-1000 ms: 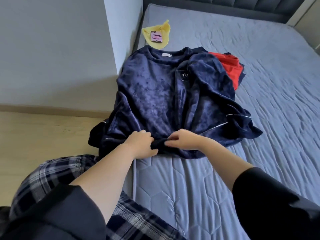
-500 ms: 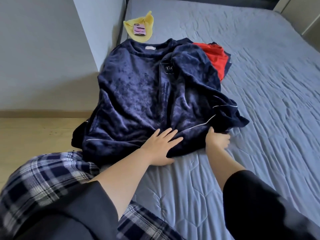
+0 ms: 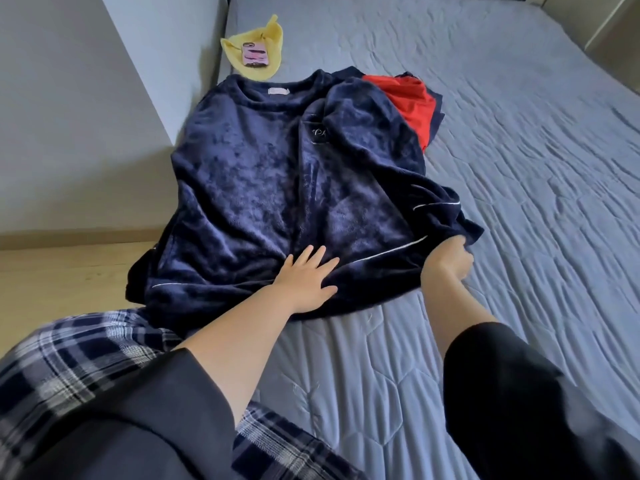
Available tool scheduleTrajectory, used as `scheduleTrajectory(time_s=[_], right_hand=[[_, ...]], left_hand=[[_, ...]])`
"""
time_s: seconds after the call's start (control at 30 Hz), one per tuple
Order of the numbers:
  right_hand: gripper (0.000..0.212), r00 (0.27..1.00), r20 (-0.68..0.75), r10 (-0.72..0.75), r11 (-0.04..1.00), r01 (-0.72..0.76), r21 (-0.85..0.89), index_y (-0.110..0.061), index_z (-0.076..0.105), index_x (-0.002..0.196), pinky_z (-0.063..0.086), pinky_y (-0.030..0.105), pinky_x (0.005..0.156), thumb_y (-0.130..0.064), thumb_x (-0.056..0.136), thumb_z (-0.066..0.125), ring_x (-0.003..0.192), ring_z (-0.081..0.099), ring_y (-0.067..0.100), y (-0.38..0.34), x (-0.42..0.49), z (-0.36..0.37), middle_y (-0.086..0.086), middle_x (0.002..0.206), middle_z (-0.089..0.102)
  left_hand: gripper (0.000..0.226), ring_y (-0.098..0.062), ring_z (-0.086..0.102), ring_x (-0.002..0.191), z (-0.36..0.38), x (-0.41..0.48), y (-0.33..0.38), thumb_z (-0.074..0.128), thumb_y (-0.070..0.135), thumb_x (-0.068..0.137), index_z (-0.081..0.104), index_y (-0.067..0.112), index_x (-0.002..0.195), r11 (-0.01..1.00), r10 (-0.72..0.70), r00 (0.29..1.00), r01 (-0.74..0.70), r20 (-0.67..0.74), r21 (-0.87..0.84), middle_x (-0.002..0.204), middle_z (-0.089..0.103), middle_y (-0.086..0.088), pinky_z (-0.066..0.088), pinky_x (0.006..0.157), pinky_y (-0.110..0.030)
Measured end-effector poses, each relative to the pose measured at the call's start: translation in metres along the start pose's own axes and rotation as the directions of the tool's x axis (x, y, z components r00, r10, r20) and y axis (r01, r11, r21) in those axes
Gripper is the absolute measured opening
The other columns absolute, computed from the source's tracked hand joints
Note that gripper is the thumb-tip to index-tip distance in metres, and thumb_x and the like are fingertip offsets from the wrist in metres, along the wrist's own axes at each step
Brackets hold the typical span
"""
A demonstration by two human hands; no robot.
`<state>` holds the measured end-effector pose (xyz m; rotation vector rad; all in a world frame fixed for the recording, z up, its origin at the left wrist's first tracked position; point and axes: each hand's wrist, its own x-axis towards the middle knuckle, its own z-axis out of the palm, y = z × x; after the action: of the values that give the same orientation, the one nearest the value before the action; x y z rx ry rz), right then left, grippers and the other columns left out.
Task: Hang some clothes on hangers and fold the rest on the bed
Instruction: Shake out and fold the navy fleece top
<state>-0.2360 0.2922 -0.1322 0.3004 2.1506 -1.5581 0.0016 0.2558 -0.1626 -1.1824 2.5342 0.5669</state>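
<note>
Grey wall (image 3: 69, 133) and pale wooden floor (image 3: 69, 271) fill your left side, with plaid cloth (image 3: 86, 358) bunched low in that corner (worn or draped, I cannot tell). Up by the wall a phone (image 3: 255, 54) lies on a yellow cloth (image 3: 266, 46) at the bed's edge.

Just below it, the navy fleece top (image 3: 249, 188) is spread collar-away on the bed (image 3: 519, 168), its left side spilling over the mattress edge. A second ago both your hands pinched the middle of the hem. Now they have parted. Your left hand (image 3: 308, 275) lies flat on the hem with its fingers straight and spread, pinning it and holding nothing. Your right hand (image 3: 446, 261) has slid out to the lower right corner, its fingers curled around the bunched fabric by the white piping.

I read that as drawing the hem out flat, so the fold itself is not yet begun, and the right side is still rumpled. Beyond it a red garment (image 3: 412, 102) peeks out from under the shoulder.
</note>
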Motion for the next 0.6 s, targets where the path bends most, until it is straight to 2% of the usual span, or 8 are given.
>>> scheduleTrajectory(time_s=[0.1, 0.23, 0.3, 0.4, 0.43, 0.5, 0.57, 0.6], right_hand=[[0.067, 0.996, 0.081, 0.043, 0.997, -0.037, -0.067, -0.017, 0.053, 0.133, 0.04, 0.043, 0.1, -0.063, 0.086, 0.04, 0.117, 0.054, 0.031, -0.014, 0.008, 0.007, 0.005, 0.129, 0.059], [0.044, 0.973, 0.172, -0.156, 0.963, 0.188, -0.192, -0.011, 0.053, 0.13, 0.043, 0.033, 0.093, -0.036, 0.093, 0.048, 0.122, 0.053, 0.029, -0.036, 0.005, 0.028, 0.011, 0.133, 0.056], [0.041, 0.868, 0.222, -0.444, 0.843, 0.489, -0.225, -0.008, 0.051, 0.131, 0.034, 0.036, 0.108, -0.025, 0.093, 0.047, 0.129, 0.045, 0.03, -0.044, -0.02, 0.045, 0.014, 0.137, 0.053], [0.052, 0.504, 0.517, -0.692, 0.605, 0.796, 0.033, -0.01, 0.048, 0.135, 0.032, 0.024, 0.109, -0.016, 0.084, 0.054, 0.129, 0.044, 0.011, -0.036, -0.09, 0.067, 0.0, 0.138, 0.051], [0.055, 0.412, 0.626, -0.662, 0.582, 0.809, 0.083, -0.012, 0.051, 0.134, 0.034, 0.02, 0.105, -0.015, 0.079, 0.054, 0.122, 0.047, 0.007, -0.028, -0.111, 0.069, -0.004, 0.131, 0.054], [0.041, 0.196, 0.871, -0.451, 0.529, 0.844, 0.084, -0.009, 0.066, 0.112, 0.042, 0.022, 0.095, -0.018, 0.074, 0.052, 0.106, 0.058, 0.013, -0.01, -0.136, 0.07, -0.003, 0.108, 0.065], [0.02, 0.063, 0.993, -0.102, 0.538, 0.843, 0.001, -0.005, 0.068, 0.082, 0.049, 0.028, 0.085, -0.017, 0.084, 0.053, 0.092, 0.068, 0.02, 0.011, -0.141, 0.068, 0.004, 0.09, 0.073], [0.023, 0.11, 0.993, -0.032, 0.581, 0.811, -0.071, -0.005, 0.067, 0.075, 0.053, 0.028, 0.078, -0.015, 0.088, 0.051, 0.081, 0.07, 0.018, 0.021, -0.139, 0.067, 0.004, 0.083, 0.074]], left_hand=[[0.063, -0.019, -0.013, 0.147, -0.004, -0.003, -0.003, 0.038, 0.047, 0.099, 0.007, 0.033, 0.153, 0.996, 0.018, 0.999, -0.015, 0.041, -0.087, 0.161, -0.009, 0.002, -0.001, 0.118, -0.045], [0.052, -0.008, 0.004, 0.147, -0.014, -0.017, -0.024, 0.053, 0.031, 0.097, 0.036, 0.032, 0.146, 0.835, -0.009, 0.997, 0.046, 0.071, -0.549, 0.159, 0.013, 0.01, 0.009, 0.116, -0.032], [0.038, -0.01, 0.029, 0.141, -0.02, -0.025, -0.039, 0.055, 0.026, 0.097, 0.053, 0.028, 0.135, 0.595, -0.101, 0.993, 0.105, 0.056, -0.797, 0.152, 0.035, 0.008, 0.022, 0.11, -0.025], [0.035, -0.02, 0.047, 0.129, -0.029, -0.035, -0.069, 0.04, 0.033, 0.102, 0.051, 0.018, 0.131, -0.12, -0.212, 0.97, 0.092, 0.116, -0.988, 0.141, 0.05, -0.006, 0.034, 0.107, -0.033], [0.041, -0.026, 0.049, 0.127, -0.031, -0.038, -0.081, 0.033, 0.038, 0.103, 0.048, 0.015, 0.134, -0.339, -0.251, 0.958, 0.047, 0.138, -0.94, 0.139, 0.051, -0.011, 0.036, 0.105, -0.039], [0.052, -0.033, 0.05, 0.124, -0.033, -0.043, -0.104, 0.027, 0.046, 0.103, 0.043, 0.013, 0.138, -0.598, -0.339, 0.927, -0.077, 0.164, -0.797, 0.136, 0.052, -0.015, 0.037, 0.1, -0.045], [0.055, -0.032, 0.053, 0.119, -0.036, -0.047, -0.115, 0.031, 0.054, 0.099, 0.046, 0.016, 0.136, -0.678, -0.38, 0.905, -0.131, 0.192, -0.723, 0.129, 0.057, -0.013, 0.04, 0.099, -0.047], [0.054, -0.03, 0.055, 0.116, -0.036, -0.048, -0.115, 0.035, 0.057, 0.097, 0.05, 0.02, 0.133, -0.667, -0.386, 0.898, -0.113, 0.212, -0.736, 0.126, 0.059, -0.01, 0.041, 0.098, -0.047]])
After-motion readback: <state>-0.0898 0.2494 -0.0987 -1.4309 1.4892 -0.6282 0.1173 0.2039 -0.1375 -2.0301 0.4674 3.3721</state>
